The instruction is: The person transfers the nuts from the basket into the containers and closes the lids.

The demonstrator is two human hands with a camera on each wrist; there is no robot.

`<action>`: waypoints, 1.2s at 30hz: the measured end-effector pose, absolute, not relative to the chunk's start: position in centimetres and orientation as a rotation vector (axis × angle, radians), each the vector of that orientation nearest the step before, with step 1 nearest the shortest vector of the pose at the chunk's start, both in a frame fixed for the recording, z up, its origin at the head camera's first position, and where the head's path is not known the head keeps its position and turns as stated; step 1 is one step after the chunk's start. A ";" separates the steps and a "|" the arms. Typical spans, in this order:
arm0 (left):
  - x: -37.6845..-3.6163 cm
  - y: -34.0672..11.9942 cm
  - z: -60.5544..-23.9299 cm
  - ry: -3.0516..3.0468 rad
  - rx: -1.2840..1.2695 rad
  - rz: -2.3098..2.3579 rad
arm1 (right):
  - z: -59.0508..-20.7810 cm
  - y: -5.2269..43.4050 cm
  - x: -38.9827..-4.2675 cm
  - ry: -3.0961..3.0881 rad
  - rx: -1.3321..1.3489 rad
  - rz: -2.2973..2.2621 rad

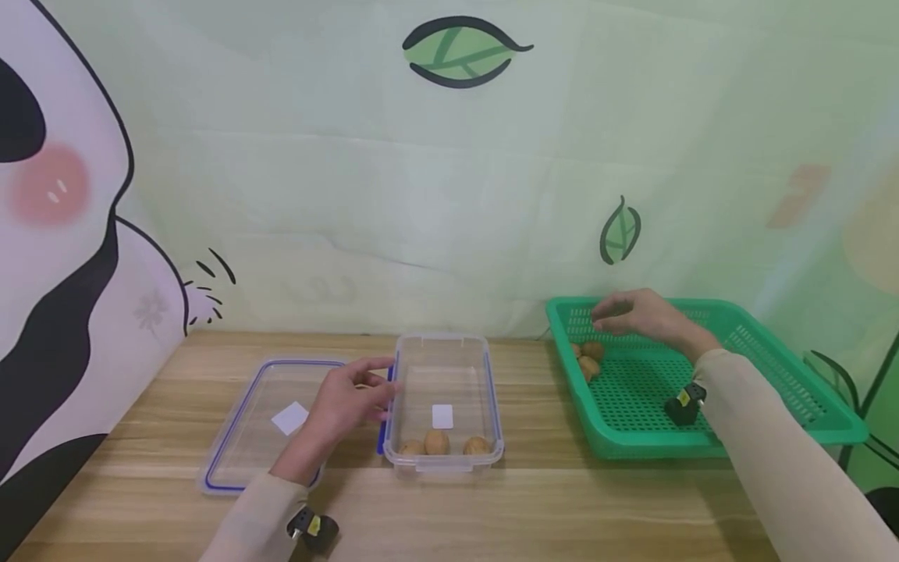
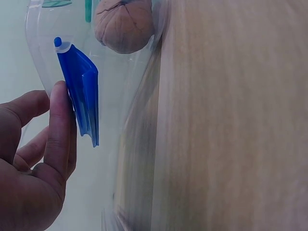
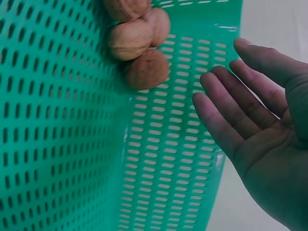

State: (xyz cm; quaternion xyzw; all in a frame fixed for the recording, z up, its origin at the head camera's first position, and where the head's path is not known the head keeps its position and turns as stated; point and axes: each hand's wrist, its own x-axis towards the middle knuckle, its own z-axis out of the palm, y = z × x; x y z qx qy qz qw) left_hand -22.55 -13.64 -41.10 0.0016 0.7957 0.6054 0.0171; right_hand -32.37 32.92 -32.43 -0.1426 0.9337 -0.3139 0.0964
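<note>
A clear plastic box [image 1: 460,390] with a blue side clip [image 2: 84,91] stands mid-table, with several walnuts [image 1: 437,442] at its near end. My left hand [image 1: 351,398] touches the box's left side by the clip, its fingers loosely bent around nothing. To the right, a green perforated basket [image 1: 597,441] holds several more walnuts [image 2: 124,24] [image 3: 147,70] in its left corner. Over that basket hangs my right hand [image 3: 264,115], fingers relaxed and apart, with nothing in the palm. The walnuts lie a little way from its fingertips.
A clear lid [image 1: 239,437] with a blue seal lies flat on the wooden table [image 1: 534,507], left of the box and partly behind the left forearm. A printed cloth [image 1: 337,195] hangs behind the table. Dark cables [image 1: 871,390] run past the basket's right side.
</note>
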 end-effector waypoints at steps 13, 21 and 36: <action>-22.6 -13.6 -40.8 2.465 -0.011 1.872 | -34.0 33.4 -32.9 2.780 -0.436 -0.806; -22.6 -13.7 -40.8 2.445 -0.008 1.880 | -34.8 33.0 -33.2 2.770 -0.449 -0.728; -22.6 -13.5 -40.9 2.464 -0.003 1.876 | -35.4 32.8 -33.4 2.763 -0.461 -0.654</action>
